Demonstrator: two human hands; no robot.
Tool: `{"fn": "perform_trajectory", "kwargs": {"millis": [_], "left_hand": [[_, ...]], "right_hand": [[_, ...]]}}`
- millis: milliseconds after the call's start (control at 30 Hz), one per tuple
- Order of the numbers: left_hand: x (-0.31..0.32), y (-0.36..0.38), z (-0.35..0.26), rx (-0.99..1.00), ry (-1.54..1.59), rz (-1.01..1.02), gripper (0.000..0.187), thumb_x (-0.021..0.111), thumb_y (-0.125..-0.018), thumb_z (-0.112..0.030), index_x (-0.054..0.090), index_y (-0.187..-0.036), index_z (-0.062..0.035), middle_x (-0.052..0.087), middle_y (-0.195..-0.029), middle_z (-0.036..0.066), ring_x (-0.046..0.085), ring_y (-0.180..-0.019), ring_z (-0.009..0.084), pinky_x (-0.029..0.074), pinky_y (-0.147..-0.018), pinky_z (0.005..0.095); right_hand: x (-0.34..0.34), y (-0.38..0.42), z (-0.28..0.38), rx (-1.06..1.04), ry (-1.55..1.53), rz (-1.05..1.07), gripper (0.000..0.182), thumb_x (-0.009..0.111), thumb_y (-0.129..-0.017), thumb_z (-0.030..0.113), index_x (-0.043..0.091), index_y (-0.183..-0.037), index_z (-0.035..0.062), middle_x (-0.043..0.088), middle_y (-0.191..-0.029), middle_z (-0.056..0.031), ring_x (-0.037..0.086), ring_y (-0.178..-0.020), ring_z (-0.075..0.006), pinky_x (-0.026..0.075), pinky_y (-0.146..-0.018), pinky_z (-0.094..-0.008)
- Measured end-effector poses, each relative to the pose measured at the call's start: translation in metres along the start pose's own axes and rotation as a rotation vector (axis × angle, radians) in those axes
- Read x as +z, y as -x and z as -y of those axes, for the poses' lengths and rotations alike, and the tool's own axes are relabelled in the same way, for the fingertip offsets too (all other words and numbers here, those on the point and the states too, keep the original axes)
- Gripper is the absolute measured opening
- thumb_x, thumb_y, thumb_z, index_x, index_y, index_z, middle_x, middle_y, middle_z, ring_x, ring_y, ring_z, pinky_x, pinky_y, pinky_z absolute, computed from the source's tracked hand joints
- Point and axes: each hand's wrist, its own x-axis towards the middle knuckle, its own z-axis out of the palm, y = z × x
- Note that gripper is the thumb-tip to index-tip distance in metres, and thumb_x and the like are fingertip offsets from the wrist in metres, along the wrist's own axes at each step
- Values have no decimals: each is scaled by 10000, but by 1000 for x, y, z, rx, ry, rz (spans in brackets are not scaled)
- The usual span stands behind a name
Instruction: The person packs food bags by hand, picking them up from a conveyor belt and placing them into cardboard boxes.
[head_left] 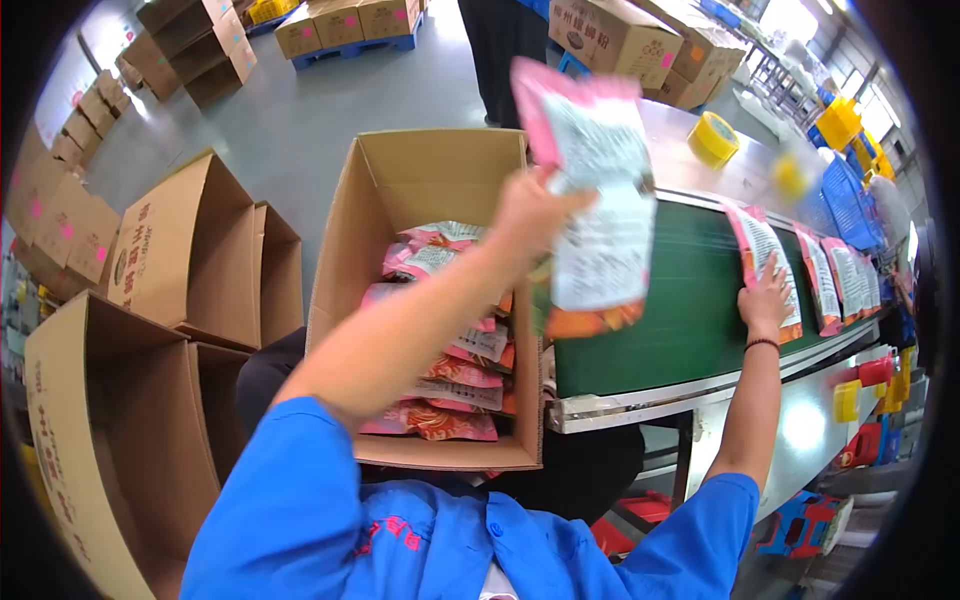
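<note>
Blue sleeves sit closest to the lens, both arms reaching out from them; left hand [530, 208] has its grip closed around the lower edge of a pink snack pouch [598, 190], holding it up in the air, just to the right of the open carton [420, 180] and above the near end of the green belt [680, 290]; right hand [765, 300] lies flat, fingers spread, pressing on another pouch [765, 265] on the belt, not really clamped on it; more pouches [845, 280] line up on the belt just beyond that hand; below and left of the raised grip the carton already holds a decent pile of packed pouches [450, 340], but there's room on top, so I'd say roughly half filled; empty cartons [190, 260] wait further left.
</note>
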Motion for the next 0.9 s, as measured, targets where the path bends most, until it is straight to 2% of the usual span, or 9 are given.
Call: {"fn": "perform_trajectory", "kwargs": {"millis": [100,167,300,367,567,700,800,867,900], "left_hand": [[-77,-17,-56,162,-402,-50,391,737,-795,-66,579,-1133,51,678,-1030,121,665,-895,172,537,-817,309],[-115,-16,-84,199,-682,-40,357,756,-790,-124,619,-1069,50,696,-933,96,660,-856,134,535,-761,303],[-222,-43,-19,283,-1381,265,357,694,-742,-110,673,-1097,-136,681,-994,186,667,-916,314,517,-840,392],[-252,-51,23,-69,-1781,315,329,606,-795,-104,676,-1108,-177,678,-1023,184,647,-959,358,516,-854,425],[-290,-40,166,-284,-1632,202,268,483,-876,-80,688,-1048,-67,677,-1032,192,656,-989,338,528,-857,426],[-299,-43,156,-336,-1609,243,253,490,-868,-79,704,-1002,-66,683,-1022,183,660,-979,333,531,-854,416],[-322,-34,178,-244,-1647,340,247,492,-855,-71,700,-987,-62,680,-1028,184,663,-958,336,538,-830,438],[-321,-25,168,-176,-1568,345,267,490,-856,-64,690,-1031,-89,678,-1037,181,661,-959,339,538,-828,451],[-335,-28,196,-293,-1600,331,291,499,-851,-54,677,-1069,-124,678,-1046,169,659,-965,337,536,-830,455]], "right_hand": [[-1,-25,0,-78,1,7,758,573,-802,62,238,-1480,109,598,-1122,-241,625,-1011,-394,529,-802,-460],[-56,-36,11,-106,-28,140,650,556,-801,39,365,-1422,58,611,-1126,-255,615,-1034,-397,506,-845,-471],[-127,-33,36,-429,-545,-154,435,620,-818,64,559,-1244,-1,640,-1145,-206,610,-1071,-339,445,-942,-407],[-188,-2,90,-610,-1092,-4,402,679,-821,116,585,-1190,-14,664,-1100,-150,614,-1022,-236,443,-914,-345],[-243,58,291,-1097,-942,110,253,695,-834,153,627,-1033,13,672,-960,-112,623,-911,-228,459,-842,-335],[-155,77,435,-1391,-838,197,379,593,-714,-30,638,-1072,83,674,-904,-157,660,-870,-338,519,-764,-402],[-3,105,508,-1316,-388,-8,405,496,-858,83,597,-1236,185,692,-892,-152,677,-834,-327,533,-747,-440],[99,146,518,-1115,-412,236,491,523,-874,198,489,-1364,197,633,-1168,-167,612,-1070,-353,436,-975,-483],[130,162,518,-1045,-424,106,661,590,-843,120,341,-1453,159,551,-1288,-216,588,-1114,-375,437,-974,-482]]}}
